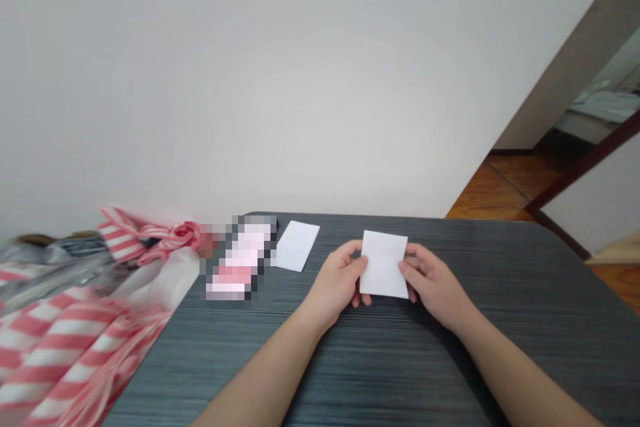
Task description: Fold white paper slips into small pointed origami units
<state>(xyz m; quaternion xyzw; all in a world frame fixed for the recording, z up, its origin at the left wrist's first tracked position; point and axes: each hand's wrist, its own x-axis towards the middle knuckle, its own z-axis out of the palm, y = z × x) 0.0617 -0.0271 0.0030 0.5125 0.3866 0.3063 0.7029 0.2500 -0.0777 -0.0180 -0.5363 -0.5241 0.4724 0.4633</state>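
A small, nearly square sheet of white paper (pixel 384 264) is held up above the table between both hands. My left hand (pixel 342 275) pinches its left edge, thumb on the front and fingers behind. On the opposite edge my right hand (pixel 431 280) grips the sheet in the same way. The paper bends slightly, and its back is hidden from me. To the left, a second white sheet (pixel 298 246) lies flat on the dark table (pixel 360 360), apart from my hands.
A pixelated, phone-like object (pixel 240 259) lies at the table's left edge. Beyond that edge are heaped red-and-white striped cloths (pixel 65 340) and clear plastic (pixel 170 273). A pale wall (pixel 320 80) rises behind the table. Wooden floor (pixel 500 187) shows at the right.
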